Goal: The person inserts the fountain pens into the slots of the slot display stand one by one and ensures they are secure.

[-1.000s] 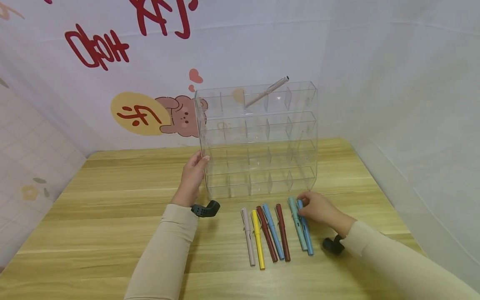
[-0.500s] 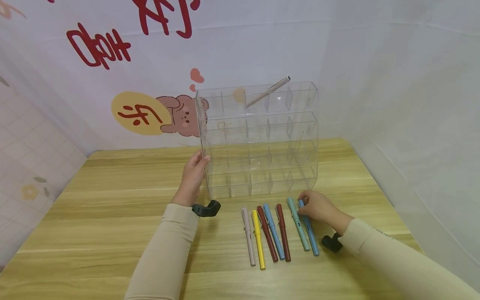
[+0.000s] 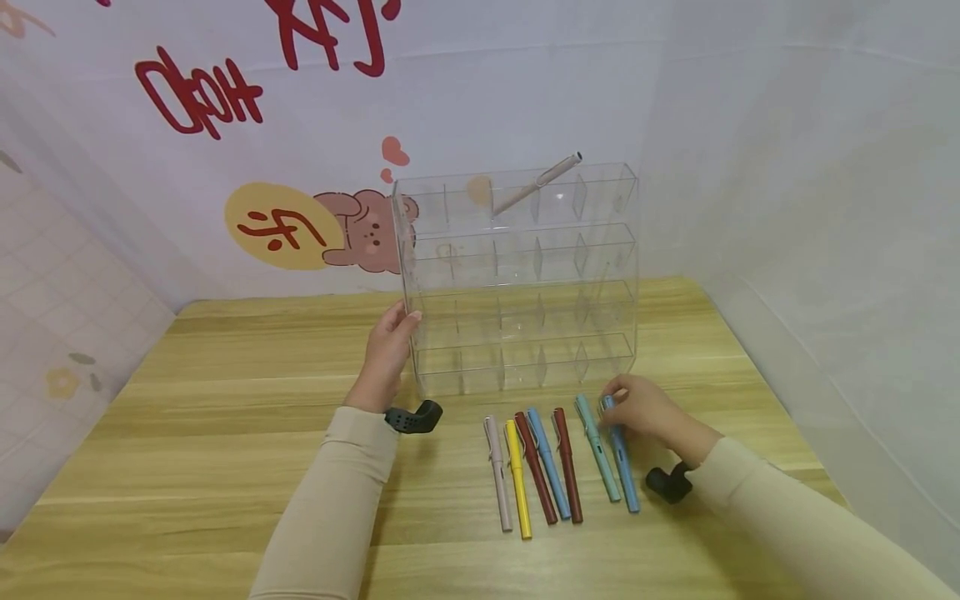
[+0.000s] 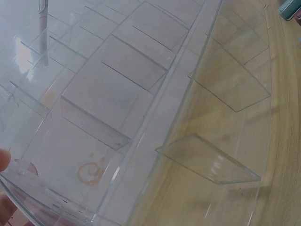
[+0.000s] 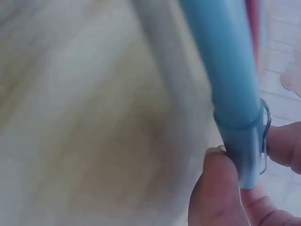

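My left hand (image 3: 387, 346) grips the left side edge of a clear acrylic rack (image 3: 521, 333), thumb in front. In the left wrist view only fingertips (image 4: 3, 160) show at the rack's edge. My right hand (image 3: 645, 412) pinches the capped end of a blue pen (image 3: 622, 458), the rightmost in a row on the table. Thumb and fingers lie on either side of the cap and its clip in the right wrist view, where the blue pen (image 5: 225, 70) looms large. Just left of it lies a teal pen (image 3: 600, 454). A grey-white pen (image 3: 536, 183) leans in the rack's top tier.
Left of the teal pen lie a dark red pen (image 3: 567, 467), a lighter blue pen (image 3: 551, 467), another dark red pen (image 3: 536, 471), a yellow pen (image 3: 519, 483) and a pale lilac pen (image 3: 498, 475). A printed curtain (image 3: 525, 92) hangs behind the wooden table (image 3: 262, 400).
The blue pen in my right hand has shifted slightly right, away from the teal pen, and its capped end has risen a little. My left hand keeps its place on the rack.
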The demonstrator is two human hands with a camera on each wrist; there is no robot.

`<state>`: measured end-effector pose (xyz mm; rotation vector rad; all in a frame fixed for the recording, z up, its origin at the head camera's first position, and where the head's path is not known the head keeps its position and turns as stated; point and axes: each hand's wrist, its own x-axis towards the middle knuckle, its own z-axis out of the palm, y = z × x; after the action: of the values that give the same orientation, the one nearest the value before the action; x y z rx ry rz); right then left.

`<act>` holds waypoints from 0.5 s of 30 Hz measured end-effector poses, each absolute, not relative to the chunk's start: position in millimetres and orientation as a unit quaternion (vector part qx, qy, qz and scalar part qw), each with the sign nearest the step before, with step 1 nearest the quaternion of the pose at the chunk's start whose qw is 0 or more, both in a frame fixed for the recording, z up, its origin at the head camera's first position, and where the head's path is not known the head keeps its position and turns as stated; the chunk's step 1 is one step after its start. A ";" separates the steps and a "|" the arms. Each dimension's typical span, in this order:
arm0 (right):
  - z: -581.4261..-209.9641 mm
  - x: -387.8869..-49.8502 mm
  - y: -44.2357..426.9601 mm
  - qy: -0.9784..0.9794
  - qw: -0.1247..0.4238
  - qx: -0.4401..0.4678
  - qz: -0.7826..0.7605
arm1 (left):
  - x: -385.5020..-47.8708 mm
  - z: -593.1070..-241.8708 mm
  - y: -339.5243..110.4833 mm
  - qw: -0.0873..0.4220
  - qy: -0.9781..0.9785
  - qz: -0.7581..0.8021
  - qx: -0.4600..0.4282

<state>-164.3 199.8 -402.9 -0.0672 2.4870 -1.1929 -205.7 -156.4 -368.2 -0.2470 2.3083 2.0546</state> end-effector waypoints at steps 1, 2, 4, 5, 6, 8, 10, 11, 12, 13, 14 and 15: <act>-401.4 -164.4 200.9 0.882 0.190 -0.023 -0.431 | -205.6 -368.0 -156.2 0.021 0.745 0.662 -0.080; -400.3 -164.6 202.1 0.878 0.190 -0.020 -0.439 | -205.4 -367.7 -156.1 0.022 0.745 0.662 -0.080; -397.2 -165.5 204.5 0.872 0.185 -0.020 -0.452 | -205.0 -367.2 -155.7 0.023 0.747 0.660 -0.080; -395.3 -165.8 205.7 0.870 0.184 -0.019 -0.457 | -204.7 -367.0 -155.6 0.023 0.747 0.660 -0.080; -393.6 -166.2 206.8 0.866 0.183 -0.016 -0.464 | -204.5 -366.7 -155.6 0.023 0.747 0.660 -0.079; -388.9 -166.6 209.2 0.861 0.180 -0.017 -0.476 | -204.0 -366.1 -155.8 0.023 0.746 0.661 -0.078; -383.0 -166.3 210.8 0.858 0.171 -0.019 -0.483 | -203.7 -365.6 -155.4 0.021 0.745 0.662 -0.077; -380.4 -166.6 211.8 0.858 0.167 -0.019 -0.485 | -203.5 -365.2 -155.2 0.021 0.744 0.663 -0.078; -377.8 -166.9 212.9 0.857 0.163 -0.021 -0.488 | -203.3 -364.9 -154.8 0.020 0.744 0.664 -0.078; -374.6 -167.0 213.5 0.857 0.156 -0.020 -0.490 | -203.2 -364.8 -154.4 0.020 0.743 0.664 -0.078; -372.1 -167.6 214.1 0.856 0.151 -0.017 -0.494 | -203.2 -364.6 -154.0 0.019 0.743 0.664 -0.078; -369.1 -168.3 214.6 0.856 0.145 -0.016 -0.496 | -203.1 -364.4 -153.8 0.019 0.743 0.664 -0.079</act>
<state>-168.3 214.6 -369.1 -0.0448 2.4669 -1.4288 -203.1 -153.8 -364.4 -0.2439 2.3076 2.0603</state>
